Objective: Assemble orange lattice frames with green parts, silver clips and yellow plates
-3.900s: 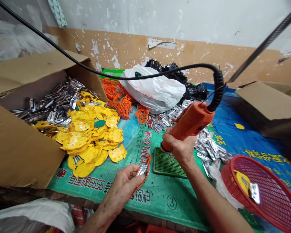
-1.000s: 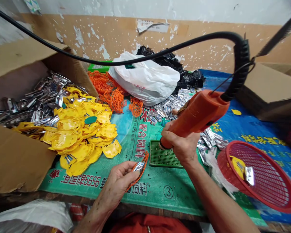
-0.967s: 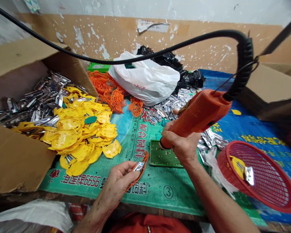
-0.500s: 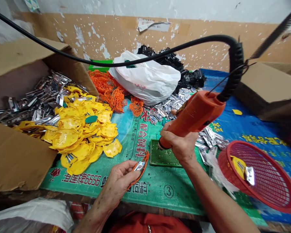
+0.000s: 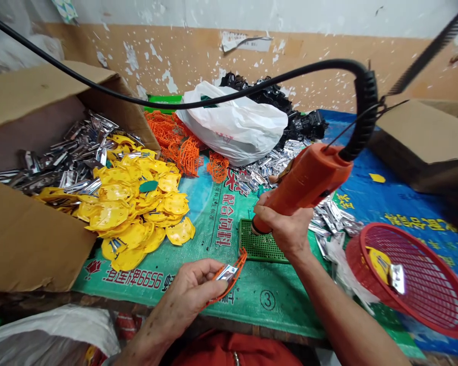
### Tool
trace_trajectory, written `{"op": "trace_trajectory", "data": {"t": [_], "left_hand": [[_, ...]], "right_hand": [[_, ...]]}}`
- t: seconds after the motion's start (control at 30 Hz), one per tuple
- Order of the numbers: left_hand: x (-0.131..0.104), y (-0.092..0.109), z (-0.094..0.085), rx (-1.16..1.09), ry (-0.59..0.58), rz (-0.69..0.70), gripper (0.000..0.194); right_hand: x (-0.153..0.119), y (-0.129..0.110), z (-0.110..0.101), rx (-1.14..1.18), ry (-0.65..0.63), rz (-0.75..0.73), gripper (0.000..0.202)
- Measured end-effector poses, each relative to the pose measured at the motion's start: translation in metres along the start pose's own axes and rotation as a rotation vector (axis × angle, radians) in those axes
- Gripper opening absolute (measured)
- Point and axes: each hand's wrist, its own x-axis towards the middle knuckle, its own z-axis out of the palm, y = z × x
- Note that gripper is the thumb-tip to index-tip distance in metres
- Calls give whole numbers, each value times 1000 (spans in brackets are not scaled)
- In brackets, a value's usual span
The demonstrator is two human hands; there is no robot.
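Left hand (image 5: 193,290) pinching silver plate (image 5: 226,273) + orange mesh piece (image 5: 241,262); right hand (image 5: 290,226) gripping orange corded tool (image 5: 309,178).
Left fingers closed on plate and mesh piece, above front of green-covered tabletop (image 5: 290,305); right fingers wrapped round tool, its lower end over green grid tray (image 5: 250,246), contact can't tell. Yellow pieces (image 5: 110,216) heaped left, red basket (image 5: 427,264) right.
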Motion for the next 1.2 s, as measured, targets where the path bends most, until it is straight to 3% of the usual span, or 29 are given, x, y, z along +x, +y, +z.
{"op": "trace_trajectory", "data": {"t": [0.3, 0.47, 0.73, 0.93, 1.2], "left_hand": [[-1, 4, 7, 2, -105, -27, 21], [1, -5, 9, 35, -143, -54, 24], [6, -10, 17, 23, -81, -10, 22], [0, -4, 22, 57, -53, 12, 23], [-6, 2, 26, 64, -21, 9, 25]], "right_hand": [[7, 1, -8, 135, 31, -21, 18], [5, -24, -18, 283, -22, -30, 24], [-31, -74, -27, 425, -214, 8, 50], [-55, -79, -30, 404, -267, 83, 63], [-63, -82, -22, 387, -274, 95, 56]]}}
